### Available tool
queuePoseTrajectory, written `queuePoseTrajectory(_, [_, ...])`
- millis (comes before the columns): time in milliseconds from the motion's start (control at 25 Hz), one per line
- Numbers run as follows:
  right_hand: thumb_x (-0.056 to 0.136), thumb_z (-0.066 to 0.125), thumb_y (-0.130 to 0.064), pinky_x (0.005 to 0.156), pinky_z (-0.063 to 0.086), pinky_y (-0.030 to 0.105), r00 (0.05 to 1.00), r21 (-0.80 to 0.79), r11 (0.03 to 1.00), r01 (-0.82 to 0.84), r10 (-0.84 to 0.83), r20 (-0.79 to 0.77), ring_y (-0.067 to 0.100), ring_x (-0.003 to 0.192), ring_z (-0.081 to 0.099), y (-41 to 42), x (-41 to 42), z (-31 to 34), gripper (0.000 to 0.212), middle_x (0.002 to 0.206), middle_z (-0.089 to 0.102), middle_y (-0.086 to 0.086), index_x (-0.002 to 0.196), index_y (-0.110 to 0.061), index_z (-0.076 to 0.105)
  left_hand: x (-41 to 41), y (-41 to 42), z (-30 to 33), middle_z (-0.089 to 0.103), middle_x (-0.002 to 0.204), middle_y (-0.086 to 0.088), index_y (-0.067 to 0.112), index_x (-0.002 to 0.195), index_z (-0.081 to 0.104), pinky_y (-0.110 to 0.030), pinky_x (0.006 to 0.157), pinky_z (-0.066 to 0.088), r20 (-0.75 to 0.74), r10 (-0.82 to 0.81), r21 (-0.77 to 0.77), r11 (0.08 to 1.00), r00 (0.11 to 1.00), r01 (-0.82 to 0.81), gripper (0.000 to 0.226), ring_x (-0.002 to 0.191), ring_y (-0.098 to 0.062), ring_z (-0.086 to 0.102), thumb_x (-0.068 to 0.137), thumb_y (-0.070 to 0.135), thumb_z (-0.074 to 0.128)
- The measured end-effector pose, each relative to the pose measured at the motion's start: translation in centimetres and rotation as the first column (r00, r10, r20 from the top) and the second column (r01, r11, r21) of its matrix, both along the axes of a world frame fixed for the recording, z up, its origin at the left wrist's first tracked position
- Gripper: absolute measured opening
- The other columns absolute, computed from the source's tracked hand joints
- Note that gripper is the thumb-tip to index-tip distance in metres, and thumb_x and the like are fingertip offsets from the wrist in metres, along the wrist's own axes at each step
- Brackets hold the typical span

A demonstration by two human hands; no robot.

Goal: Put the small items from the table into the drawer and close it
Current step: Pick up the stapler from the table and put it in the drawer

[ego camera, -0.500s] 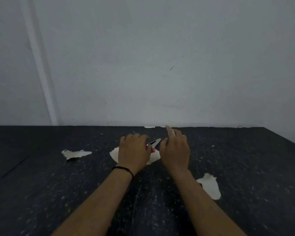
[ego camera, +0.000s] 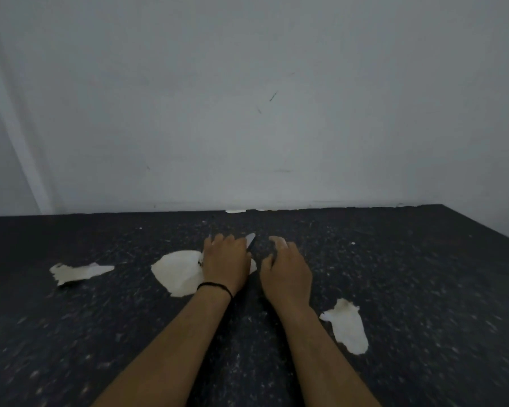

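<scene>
Both hands rest knuckles-up on the dark speckled table (ego camera: 409, 274), near its middle. My left hand (ego camera: 225, 259), with a black band on the wrist, is curled around a small tool whose grey tip (ego camera: 250, 240) sticks out on its right side. A thin dark stick (ego camera: 212, 226) rises just behind its fingers. My right hand (ego camera: 287, 270) lies a short gap to the right with its fingers curled down on the table. A dark sliver shows under its thumb, and I cannot tell whether it is an item or shadow. No drawer is in view.
Pale torn patches mark the tabletop: one (ego camera: 80, 271) at the left, a large one (ego camera: 178, 271) partly under my left hand, one (ego camera: 348, 326) beside my right forearm. A grey wall (ego camera: 247, 113) stands along the table's far edge. The table's right edge runs diagonally at the far right.
My hands have drawn slightly apart. My right index finger, raised before, is now curled down. The tool's red part no longer shows; only its grey tip sticks out.
</scene>
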State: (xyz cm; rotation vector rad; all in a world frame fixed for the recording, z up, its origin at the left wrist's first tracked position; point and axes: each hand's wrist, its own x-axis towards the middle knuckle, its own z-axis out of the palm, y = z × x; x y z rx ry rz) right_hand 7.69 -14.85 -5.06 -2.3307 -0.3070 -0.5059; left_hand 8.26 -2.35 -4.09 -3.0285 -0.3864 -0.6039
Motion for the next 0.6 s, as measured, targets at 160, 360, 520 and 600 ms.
queuePoseTrajectory(160, [0.096, 0.05, -0.014, 0.088, 0.046, 0.032, 0.999, 0.026, 1.0, -0.003, 0.004, -0.042, 0.021, 0.112, 0.057, -0.1, 0.3, 0.0, 0.051, 0.137, 0.05, 0.005, 0.146, -0.022, 0.043, -0.7, -0.3, -0.4, 0.069, 0.116, -0.003, 0.027, 0.124, 0.059, -0.043, 0.095, 0.043, 0.104, -0.121, -0.19, 0.972, 0.987, 0.139, 0.031, 0.108, -0.029, 0.061, 0.093, 0.029, 0.056])
queuePoseTrajectory(360, [0.095, 0.052, -0.012, 0.106, 0.042, 0.046, 0.982, -0.162, 0.97, -0.18, 0.167, -0.089, 0.028, 0.139, 0.032, -1.3, 0.4, 0.5, 0.056, 0.158, 0.032, 0.003, 0.148, -0.028, 0.042, -3.4, -1.6, -0.4, 0.064, 0.096, 0.001, 0.024, 0.095, 0.05, -0.038, 0.07, 0.044, 0.249, -0.319, -0.332, 0.859, 0.914, 0.39, 0.007, 0.091, -0.025, 0.056, 0.092, 0.021, 0.055])
queuePoseTrajectory(520, [0.093, 0.059, -0.018, 0.09, 0.051, 0.046, 0.972, -0.243, 0.944, -0.225, 0.202, -0.117, 0.029, 0.113, 0.058, -3.3, -0.7, 1.6, 0.03, 0.123, 0.061, 0.005, 0.121, -0.027, 0.062, -5.1, -3.0, 0.4, 0.059, 0.091, 0.004, 0.025, 0.09, 0.048, -0.038, 0.07, 0.046, 0.324, -0.361, -0.339, 0.819, 0.874, 0.464, 0.012, 0.088, -0.023, 0.055, 0.093, 0.016, 0.054])
queuePoseTrajectory(600, [0.093, 0.062, -0.023, 0.083, 0.052, 0.041, 0.973, -0.297, 0.929, -0.22, 0.189, -0.131, 0.026, 0.103, 0.062, -4.8, -1.9, 2.3, 0.025, 0.116, 0.063, 0.004, 0.118, -0.024, 0.065, -5.8, -4.0, 0.6, 0.062, 0.101, 0.004, 0.029, 0.102, 0.053, -0.038, 0.076, 0.051, 0.334, -0.338, -0.366, 0.813, 0.88, 0.452, 0.012, 0.095, -0.019, 0.058, 0.094, 0.021, 0.056])
